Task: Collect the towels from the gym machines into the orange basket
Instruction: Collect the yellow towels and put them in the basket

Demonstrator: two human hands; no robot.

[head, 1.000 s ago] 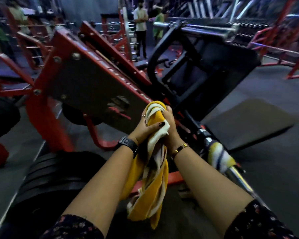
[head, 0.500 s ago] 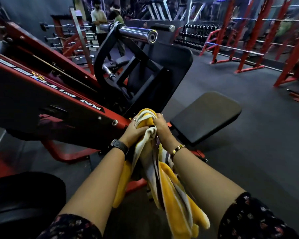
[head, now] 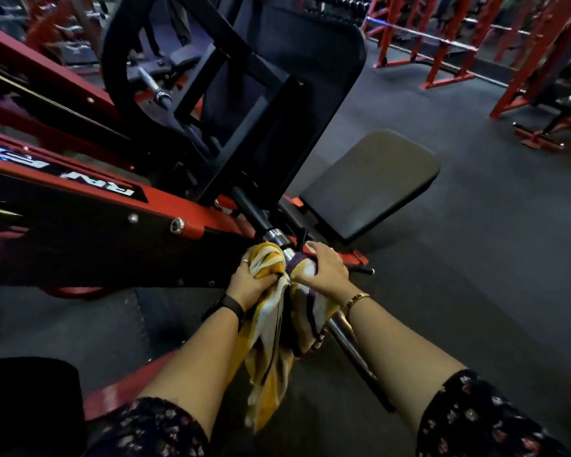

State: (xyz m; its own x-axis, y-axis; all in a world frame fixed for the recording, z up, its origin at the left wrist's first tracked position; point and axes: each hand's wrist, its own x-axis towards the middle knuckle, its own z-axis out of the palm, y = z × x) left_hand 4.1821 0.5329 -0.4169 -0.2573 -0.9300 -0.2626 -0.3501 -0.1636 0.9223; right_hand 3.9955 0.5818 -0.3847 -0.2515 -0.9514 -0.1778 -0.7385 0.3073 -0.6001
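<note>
A yellow-and-white striped towel [head: 267, 354] hangs from my left hand [head: 249, 282], which grips its bunched top. Just to the right, my right hand [head: 325, 268] is closed over a second towel [head: 305, 311], white with yellow and purple stripes, draped on the chrome bar [head: 350, 344] of the red-and-black leg machine [head: 89, 206]. The two hands almost touch. The orange basket is not in view.
A black padded seat [head: 370, 183] lies right of the machine. Red racks [head: 442, 37] and a bench [head: 561, 120] stand at the back right. A black pad [head: 27, 397] sits at my lower left. Dark rubber floor [head: 491, 258] stretches to the right.
My view has dropped and turned right. My right hand has let go of the yellow towel and closed on the second towel on the chrome bar; my left hand still holds the first.
</note>
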